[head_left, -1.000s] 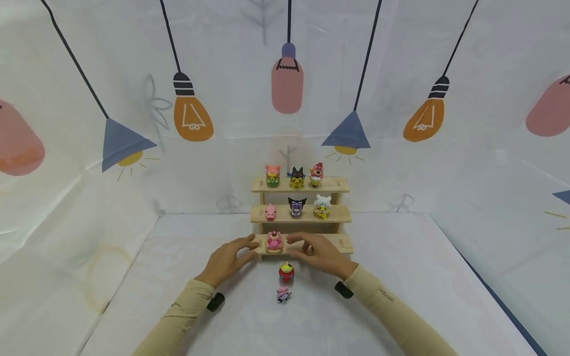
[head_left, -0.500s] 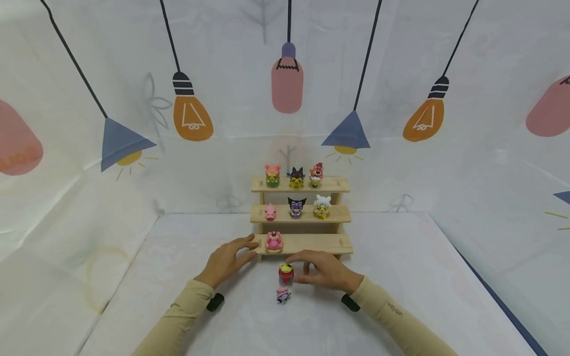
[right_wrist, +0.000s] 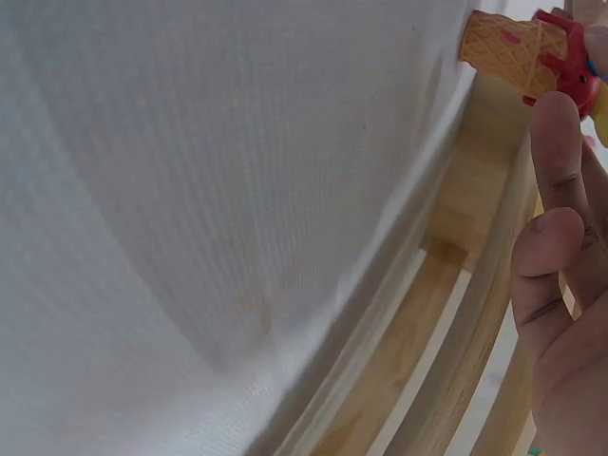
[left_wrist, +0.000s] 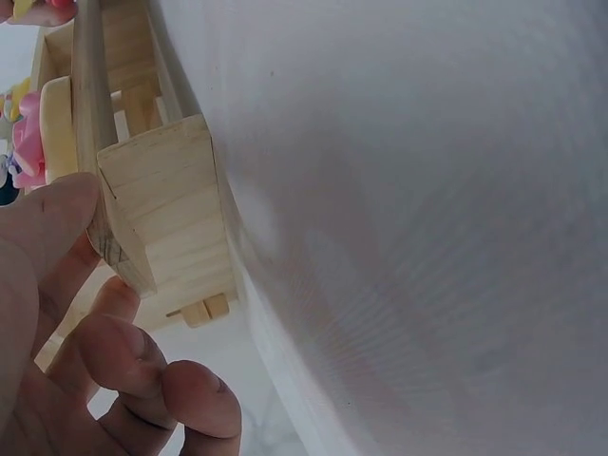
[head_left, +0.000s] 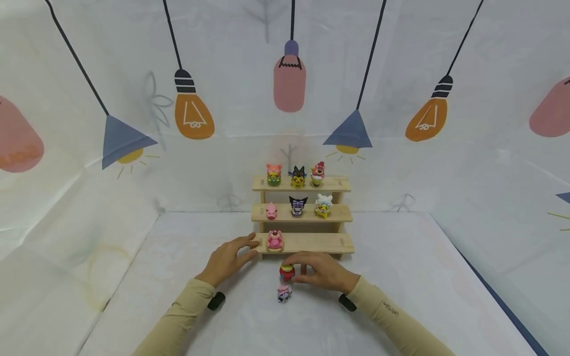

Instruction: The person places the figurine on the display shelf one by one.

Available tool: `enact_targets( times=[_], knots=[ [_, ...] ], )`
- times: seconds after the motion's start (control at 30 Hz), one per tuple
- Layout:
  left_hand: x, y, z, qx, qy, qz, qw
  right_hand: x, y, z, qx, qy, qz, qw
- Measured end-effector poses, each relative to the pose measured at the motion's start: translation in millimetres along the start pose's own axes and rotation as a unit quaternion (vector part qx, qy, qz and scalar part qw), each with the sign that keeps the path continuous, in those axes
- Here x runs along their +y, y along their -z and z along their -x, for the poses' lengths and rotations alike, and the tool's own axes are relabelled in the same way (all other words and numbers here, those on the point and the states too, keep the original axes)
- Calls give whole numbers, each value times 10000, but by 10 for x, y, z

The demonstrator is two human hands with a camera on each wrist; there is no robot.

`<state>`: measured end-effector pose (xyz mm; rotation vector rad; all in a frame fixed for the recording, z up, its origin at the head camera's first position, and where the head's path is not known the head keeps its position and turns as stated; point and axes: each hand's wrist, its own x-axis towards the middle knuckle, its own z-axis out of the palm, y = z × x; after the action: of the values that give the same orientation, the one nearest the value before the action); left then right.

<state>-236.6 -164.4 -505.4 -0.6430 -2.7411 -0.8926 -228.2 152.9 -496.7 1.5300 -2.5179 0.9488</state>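
At the left end of a three-tier wooden display stand (head_left: 316, 242), my left hand (head_left: 229, 258) grips the bottom shelf; in the left wrist view the thumb lies on the board's edge. My right hand (head_left: 324, 271) pinches a small red-and-yellow figurine (head_left: 287, 275) just in front of the stand. The right wrist view shows this figurine's waffle-cone base (right_wrist: 513, 47), with fingers (right_wrist: 557, 133) close around its red upper part. A pink bear figurine (head_left: 275, 241) sits on the bottom shelf near my left fingertips.
A small pink-and-purple figurine (head_left: 284, 293) stands on the white tabletop (head_left: 392, 277) nearer to me. The middle shelf bears a pink pig (head_left: 271, 211) and two others; three more stand on top. Behind hangs a white cloth (head_left: 249, 89) with printed lamps.
My right hand has come down from the bottom shelf to the red-and-yellow figurine and taken hold of it. The left hand stays at the shelf's end.
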Motion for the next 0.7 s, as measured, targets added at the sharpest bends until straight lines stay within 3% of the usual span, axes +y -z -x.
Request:
enact_targets(
  times=[0.7],
  knots=[
    [-13,-25,5,189,-109,11,9998,26,-12,63,367,291,326,9984]
  ],
)
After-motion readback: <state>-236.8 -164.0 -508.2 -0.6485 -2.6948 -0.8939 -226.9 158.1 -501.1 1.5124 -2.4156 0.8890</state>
